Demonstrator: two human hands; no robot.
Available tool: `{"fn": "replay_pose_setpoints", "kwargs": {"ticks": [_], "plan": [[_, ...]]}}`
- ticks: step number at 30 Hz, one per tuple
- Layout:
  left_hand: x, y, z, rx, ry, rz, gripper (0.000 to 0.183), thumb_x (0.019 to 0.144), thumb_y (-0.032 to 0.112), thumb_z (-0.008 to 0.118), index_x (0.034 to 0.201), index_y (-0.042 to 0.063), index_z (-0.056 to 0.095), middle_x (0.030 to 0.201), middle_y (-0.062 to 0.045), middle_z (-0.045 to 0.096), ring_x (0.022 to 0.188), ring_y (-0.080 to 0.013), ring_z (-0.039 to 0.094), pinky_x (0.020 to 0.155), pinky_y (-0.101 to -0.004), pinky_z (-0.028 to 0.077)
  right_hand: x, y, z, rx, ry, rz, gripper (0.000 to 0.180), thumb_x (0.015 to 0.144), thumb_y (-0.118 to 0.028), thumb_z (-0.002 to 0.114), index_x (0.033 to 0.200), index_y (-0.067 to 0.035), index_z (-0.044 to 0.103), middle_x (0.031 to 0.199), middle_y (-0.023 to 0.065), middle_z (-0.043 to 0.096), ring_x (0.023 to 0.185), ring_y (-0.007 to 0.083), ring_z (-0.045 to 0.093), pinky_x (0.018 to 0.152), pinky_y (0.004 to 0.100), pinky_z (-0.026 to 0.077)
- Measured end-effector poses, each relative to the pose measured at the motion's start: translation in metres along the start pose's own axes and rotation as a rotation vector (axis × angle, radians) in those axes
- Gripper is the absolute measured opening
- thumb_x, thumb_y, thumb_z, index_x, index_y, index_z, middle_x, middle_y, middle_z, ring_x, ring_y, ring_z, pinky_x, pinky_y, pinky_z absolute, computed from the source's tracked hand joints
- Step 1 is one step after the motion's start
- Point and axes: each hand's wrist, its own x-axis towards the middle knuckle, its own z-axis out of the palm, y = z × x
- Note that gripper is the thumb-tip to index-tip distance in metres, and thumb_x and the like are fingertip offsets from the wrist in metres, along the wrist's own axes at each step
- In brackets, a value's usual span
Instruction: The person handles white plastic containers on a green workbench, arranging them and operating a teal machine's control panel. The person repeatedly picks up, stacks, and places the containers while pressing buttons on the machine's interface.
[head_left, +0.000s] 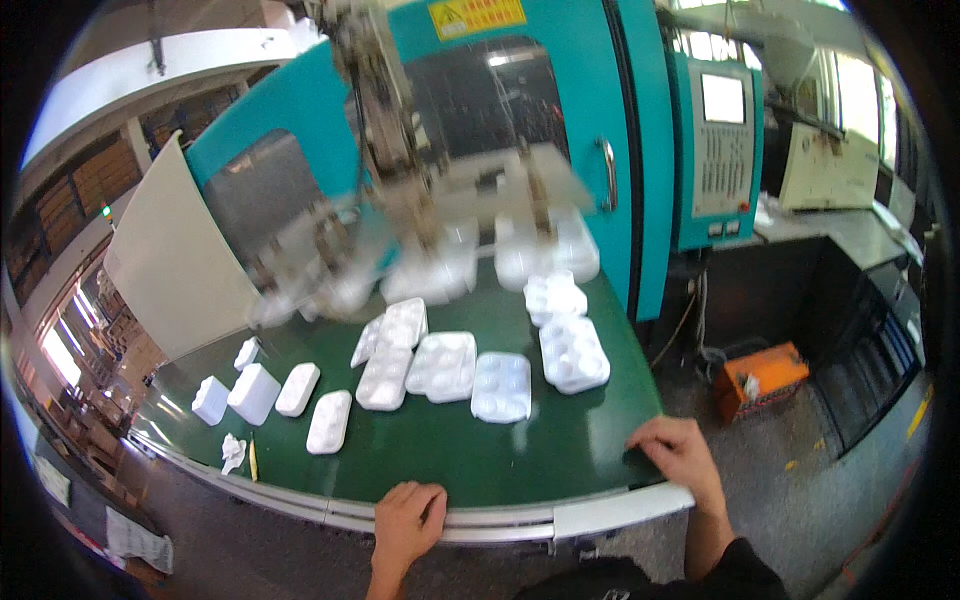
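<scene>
My left hand (409, 517) rests on the metal front rail (480, 525) of a green conveyor belt, its fingers curled and nothing visible in them. At the belt's right front corner lies my right hand (675, 450), its fingers folded, with no object showing. Before me on the green belt (450, 457) are white moulded plastic trays with round cups. One single tray (501, 386) lies nearest the middle, with a stacked pair (442, 366) beside it. Another stack (574, 352) stands to the right. Smaller white pieces (328, 422) are spread out on the left.
A robot arm (386, 142), blurred, holds white parts (547, 251) over the belt's far side. Behind stands a teal moulding machine (600, 97) with a control panel (720, 150). A thin yellow tool (253, 459) and white scrap (233, 453) lie front left. An orange box (761, 379) sits on the floor.
</scene>
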Motion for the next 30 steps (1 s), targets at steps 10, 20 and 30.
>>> {"fn": "replay_pose_setpoints", "kwargs": {"ticks": [10,20,30], "plan": [[0.0024,0.0025,-0.0005,-0.017,-0.019,-0.002,0.005,0.083,0.003,0.069,0.087,0.001,0.067,0.072,-0.013,0.060,0.064,-0.0302,0.058,0.058,-0.0380,0.044,0.0007,-0.0002,0.0025,0.016,0.031,-0.024,0.019,0.082,0.007,0.059,0.093,-0.001,0.072,0.085,0.0118,0.071,0.079,0.0227,0.070,0.072,0.0313,0.053],[0.0036,0.0036,-0.0006,-0.009,-0.011,-0.012,0.006,0.081,0.003,0.070,0.086,0.003,0.066,0.072,-0.011,0.060,0.064,-0.0302,0.058,0.059,-0.0392,0.046,0.0018,0.0017,0.0040,0.010,0.033,-0.015,0.018,0.082,0.007,0.059,0.092,0.000,0.072,0.085,0.0122,0.071,0.078,0.0229,0.069,0.071,0.0316,0.053],[0.0025,0.0022,0.0013,-0.006,-0.024,-0.040,0.006,0.081,0.002,0.070,0.086,0.003,0.066,0.072,-0.010,0.058,0.064,-0.0292,0.056,0.058,-0.0388,0.044,0.0022,0.0049,0.0036,-0.004,0.041,-0.031,0.018,0.082,0.006,0.058,0.092,0.000,0.072,0.083,0.0116,0.071,0.077,0.0229,0.069,0.070,0.0319,0.052]]}}
